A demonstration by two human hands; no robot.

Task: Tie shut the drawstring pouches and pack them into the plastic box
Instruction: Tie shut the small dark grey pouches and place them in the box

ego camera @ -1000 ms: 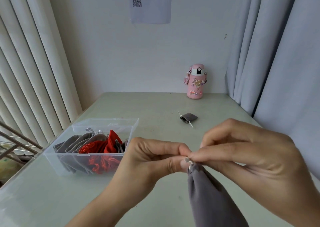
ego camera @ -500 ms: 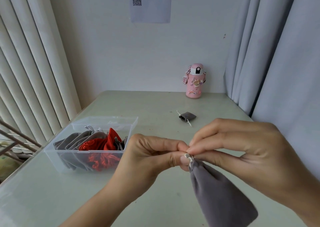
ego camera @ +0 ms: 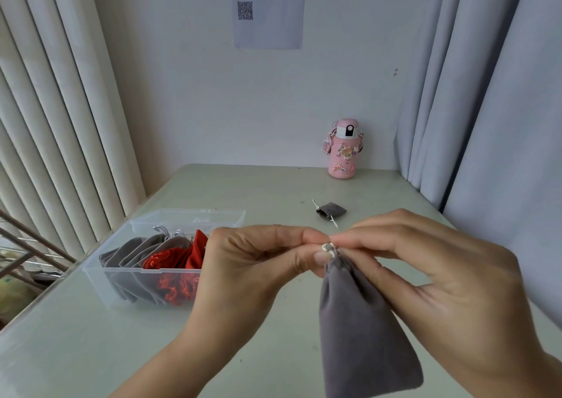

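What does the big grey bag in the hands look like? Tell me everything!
The grey pouch looks like soft, velvety cloth, plain and fairly flat. Its neck is gathered tight at the top, where a pale drawstring shows as a small loop or knot. The left hand and the right hand both pinch it there, so the pouch hangs down over the table, slanting a little to the right. Whether its bottom touches the table, I cannot tell.

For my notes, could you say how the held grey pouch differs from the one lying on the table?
The held pouch hangs, its neck pinched by the left hand and right hand; the table pouch lies untouched. The held pouch looks longer, the table pouch squat. Both are grey.
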